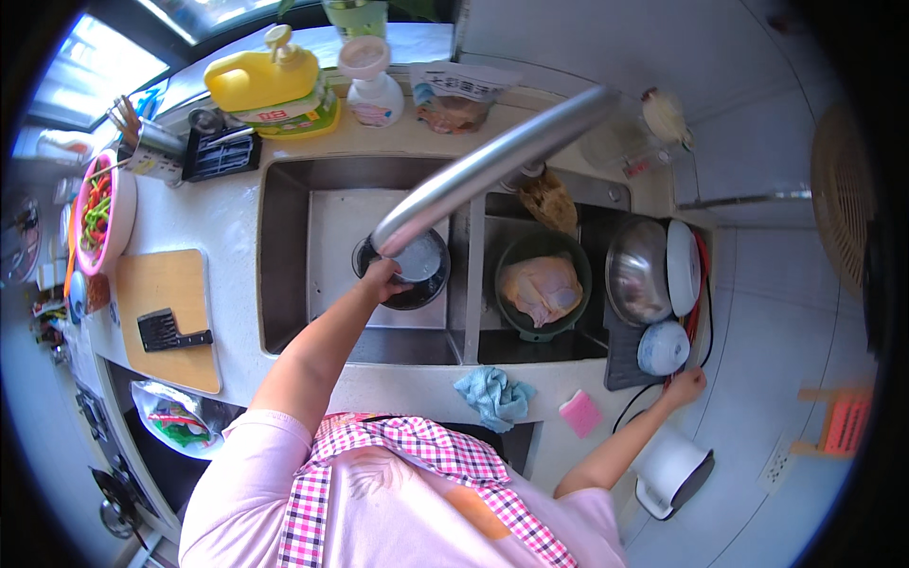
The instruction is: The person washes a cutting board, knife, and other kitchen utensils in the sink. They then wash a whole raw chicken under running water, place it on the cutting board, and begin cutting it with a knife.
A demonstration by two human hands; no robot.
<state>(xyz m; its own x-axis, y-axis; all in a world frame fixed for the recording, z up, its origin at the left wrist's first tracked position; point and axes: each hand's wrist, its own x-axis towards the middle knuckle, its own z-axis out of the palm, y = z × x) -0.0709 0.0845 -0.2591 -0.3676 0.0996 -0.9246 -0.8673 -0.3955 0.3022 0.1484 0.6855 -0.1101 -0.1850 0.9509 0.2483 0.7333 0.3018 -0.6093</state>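
My left hand point(387, 279) grips the rim of a small round bowl point(419, 259) under the end of the steel faucet spout point(490, 163). Around and below that bowl shows a dark round basin point(429, 295) in the large left sink compartment point(334, 227). On the far right, my right hand point(686, 388) is curled beside an upturned blue-and-white bowl point(663, 349), near a black cable; what its fingers hold is hidden. A plucked whole bird, apparently chicken point(541, 287), lies in a dark green colander point(584, 302) in the smaller right compartment.
A black drying mat point(625, 355) carries a steel bowl point(639, 270). A blue cloth point(495, 397) and pink sponge point(580, 414) lie along the front edge. Left are a cutting board point(195, 284) with a black cleaver point(170, 331) and a pink-rimmed bowl of sliced peppers point(96, 220). A white electric kettle point(667, 461) stands right.
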